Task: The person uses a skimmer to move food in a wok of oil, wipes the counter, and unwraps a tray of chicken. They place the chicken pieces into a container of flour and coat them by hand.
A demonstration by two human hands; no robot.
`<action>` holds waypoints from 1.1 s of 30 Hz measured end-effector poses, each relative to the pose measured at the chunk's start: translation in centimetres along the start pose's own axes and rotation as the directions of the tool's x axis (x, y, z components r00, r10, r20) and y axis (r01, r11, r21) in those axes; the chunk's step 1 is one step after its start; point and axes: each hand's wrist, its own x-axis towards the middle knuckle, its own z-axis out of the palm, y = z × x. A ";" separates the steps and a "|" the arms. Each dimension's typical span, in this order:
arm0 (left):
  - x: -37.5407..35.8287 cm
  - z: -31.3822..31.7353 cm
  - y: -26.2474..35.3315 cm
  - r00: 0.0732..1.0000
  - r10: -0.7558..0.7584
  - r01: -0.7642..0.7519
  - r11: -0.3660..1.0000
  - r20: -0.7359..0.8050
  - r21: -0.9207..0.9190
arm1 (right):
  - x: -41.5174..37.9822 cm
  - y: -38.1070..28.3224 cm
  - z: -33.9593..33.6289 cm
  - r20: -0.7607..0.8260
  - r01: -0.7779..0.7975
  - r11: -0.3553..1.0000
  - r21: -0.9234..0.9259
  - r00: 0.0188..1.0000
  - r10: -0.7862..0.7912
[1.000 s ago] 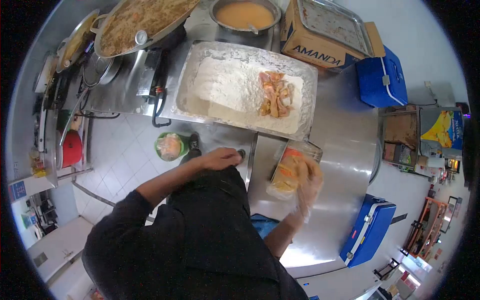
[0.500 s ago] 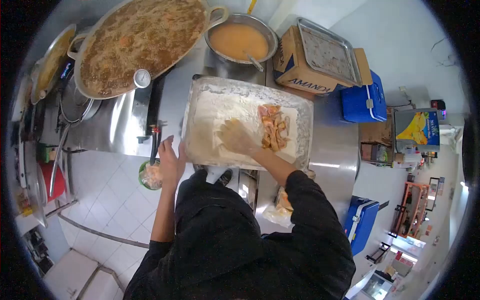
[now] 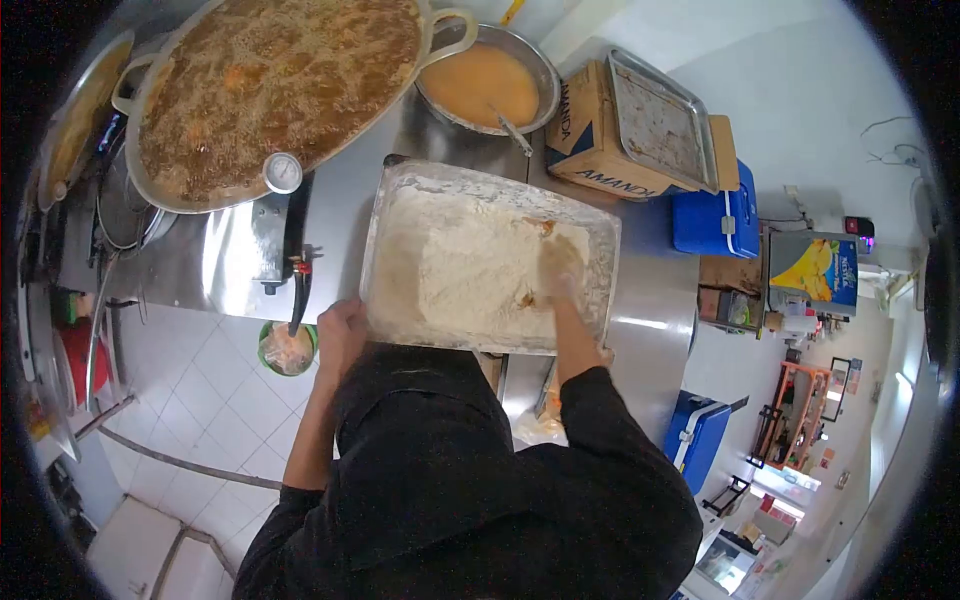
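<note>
A rectangular metal tray [image 3: 385, 275] of white flour [image 3: 470, 265] lies on the steel counter before me. My right hand [image 3: 562, 272], floury and smeared by motion, is down at the flour in the tray's right half. Flour covers most of the brown-orange meat pieces [image 3: 540, 226] there; only small bits show around the hand. At the tray's near left corner, my left hand [image 3: 343, 328] has its fingers curled against the rim.
A wide pan of bubbling oil [image 3: 280, 90] with a dial thermometer [image 3: 282, 173] stands at the upper left. Beside it is a bowl of orange liquid [image 3: 485, 85] with a metal utensil. A cardboard box [image 3: 605, 165] carrying a metal tray [image 3: 660, 120] and a blue cooler [image 3: 718, 215] stand right.
My right hand has moved right, from the middle of the flour to the meat pieces, which are now mostly covered. My left hand has closed at the tray's corner.
</note>
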 end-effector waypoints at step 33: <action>0.1 0.9 -2.0 0.951 -0.309 0.310 0.950 -0.028 0.032 | -8.9 2.1 6.5 0.339 -0.203 0.904 0.376 0.938 0.070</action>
